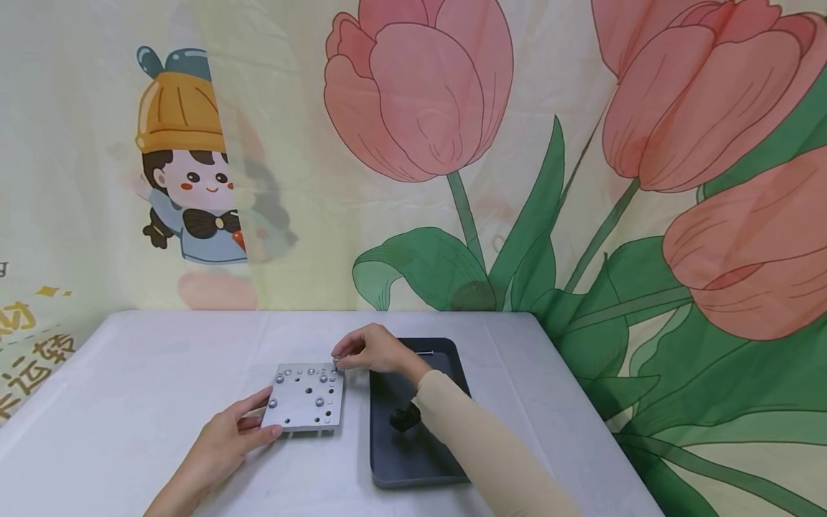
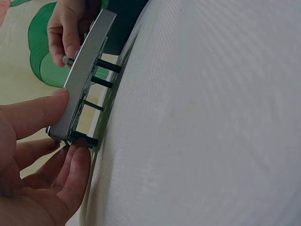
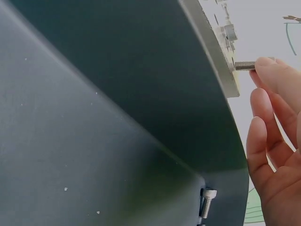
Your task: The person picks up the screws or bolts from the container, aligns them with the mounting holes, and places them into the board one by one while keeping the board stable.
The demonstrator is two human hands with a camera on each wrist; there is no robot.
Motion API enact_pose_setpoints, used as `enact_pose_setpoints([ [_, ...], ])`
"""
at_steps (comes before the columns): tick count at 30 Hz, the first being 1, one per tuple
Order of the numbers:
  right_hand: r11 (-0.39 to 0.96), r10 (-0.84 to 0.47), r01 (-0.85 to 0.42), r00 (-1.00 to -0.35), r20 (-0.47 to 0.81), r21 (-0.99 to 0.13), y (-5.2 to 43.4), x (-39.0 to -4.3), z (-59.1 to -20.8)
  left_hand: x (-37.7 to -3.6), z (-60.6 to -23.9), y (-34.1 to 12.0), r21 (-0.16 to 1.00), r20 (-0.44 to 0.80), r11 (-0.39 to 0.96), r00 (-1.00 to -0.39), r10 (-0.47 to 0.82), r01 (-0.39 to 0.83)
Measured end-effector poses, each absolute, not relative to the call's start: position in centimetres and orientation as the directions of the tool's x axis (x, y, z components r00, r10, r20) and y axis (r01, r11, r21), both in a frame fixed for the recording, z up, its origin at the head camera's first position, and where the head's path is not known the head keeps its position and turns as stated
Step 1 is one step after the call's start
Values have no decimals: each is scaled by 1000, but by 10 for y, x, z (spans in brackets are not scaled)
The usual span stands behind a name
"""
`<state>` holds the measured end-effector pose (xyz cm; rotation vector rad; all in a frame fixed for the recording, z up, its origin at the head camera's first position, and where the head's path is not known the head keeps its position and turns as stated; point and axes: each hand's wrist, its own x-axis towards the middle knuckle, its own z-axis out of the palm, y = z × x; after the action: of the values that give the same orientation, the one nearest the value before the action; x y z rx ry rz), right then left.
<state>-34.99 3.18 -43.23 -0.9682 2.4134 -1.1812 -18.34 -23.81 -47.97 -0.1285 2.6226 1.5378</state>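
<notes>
A square metal plate (image 1: 292, 406) is held over a white tablecloth (image 1: 129, 402), and, taking its centre as the middle of the dial in the head view, the left hand (image 1: 227, 439) comes in from eight o'clock. Its thumb and fingers grasp the plate's near corner on that side, and the left wrist view shows some of the fingertips on the underside, against a dark threaded shank (image 2: 84, 139); more shanks jut from the same face. From two o'clock the right hand (image 1: 376, 350) reaches over, thumb and fingertips pinching a screw (image 3: 245, 66) near the plate's corner between one and two o'clock. The right wrist view shows the screw's threaded end at the plate's face, but whether it has entered a hole cannot be told. Several screw heads (image 1: 319, 401) already stand on the plate, among holes with nothing in them. At three o'clock, just beside the plate, lies a dark tray (image 1: 388, 459), partly covered by a pale sleeve (image 1: 491, 445). A small black object (image 1: 402, 419) sits in it, and a loose screw (image 3: 207, 200) rests in its corner, toward five o'clock in the right wrist view. Beyond the table, at twelve o'clock, hangs a tulip-printed backdrop (image 1: 291, 108).
</notes>
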Motion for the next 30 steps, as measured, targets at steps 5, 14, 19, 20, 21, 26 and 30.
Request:
enact_pose_setpoints([
  [5,445,-676,-440,-736,30,-780,32,-348,-432,-184,-480,-238,867,-134,481,-991,-24,-129],
  [14,441,-697,-451,-717,21,-776,31,-350,-432,-184,-479,-238,858,-142,494,-989,-30,-138],
  [19,439,-704,-458,-709,20,-773,29,-351,-434,-184,-479,-238,859,-143,493,-989,-31,-140],
  [20,440,-703,-457,-711,19,-773,29,-351,-434,-184,-479,-237,859,-144,492,-989,-31,-141],
  [21,442,-703,-457,-711,19,-772,28,-351,-434,-184,-479,-237,859,-144,493,-989,-32,-141],
  [26,452,-697,-463,-716,21,-762,27,-349,-434,-185,-480,-237,860,-146,489,-989,-32,-143],
  [30,469,-691,-469,-723,21,-748,26,-348,-434,-186,-480,-237,865,-153,479,-988,-32,-149],
])
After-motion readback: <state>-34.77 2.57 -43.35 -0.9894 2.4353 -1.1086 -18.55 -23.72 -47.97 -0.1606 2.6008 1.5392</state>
